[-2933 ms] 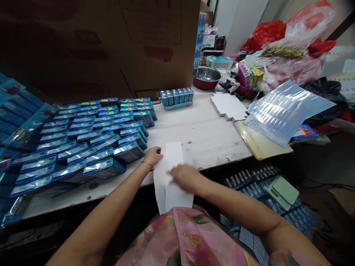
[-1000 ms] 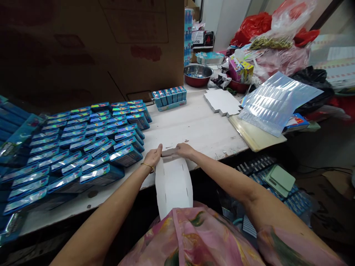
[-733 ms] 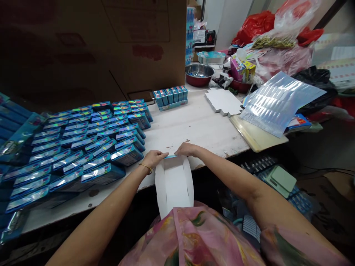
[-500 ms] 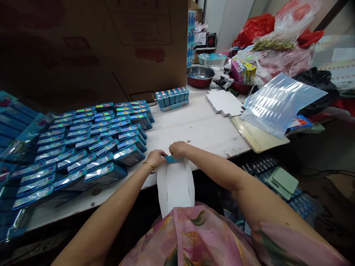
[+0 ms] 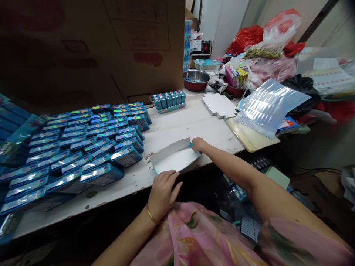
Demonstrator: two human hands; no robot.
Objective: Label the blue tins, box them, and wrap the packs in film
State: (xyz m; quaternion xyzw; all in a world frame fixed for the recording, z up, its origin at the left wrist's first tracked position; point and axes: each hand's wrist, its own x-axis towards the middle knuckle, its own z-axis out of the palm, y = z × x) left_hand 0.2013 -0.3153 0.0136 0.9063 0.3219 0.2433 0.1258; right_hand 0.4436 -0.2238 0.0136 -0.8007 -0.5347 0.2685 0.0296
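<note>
A partly folded card tray (image 5: 174, 157), white inside with blue at its edges, lies sideways at the table's front edge. My right hand (image 5: 198, 145) is closed on its right end. At the tray's near side is my left hand (image 5: 164, 188), a gold bangle on its wrist, the thumb spread from the fingers. Whether its fingertips touch the tray is unclear. Many blue boxes with shiny tops (image 5: 97, 147) stand in rows on the left. Toward the back, a small tray of blue boxes (image 5: 169, 101) rests against a large carton.
The brown carton (image 5: 91, 48) walls off the back left. White flat card pieces (image 5: 219, 105) lie right of centre, beside clear plastic sheets (image 5: 270, 107). A steel bowl (image 5: 196, 79) and bags (image 5: 280, 33) are farther back. Below the table's right edge are more packs.
The tray has turned from lengthwise toward me to sideways on the table edge. My left hand has left its far end and come nearer me; my right hand has moved slightly right.
</note>
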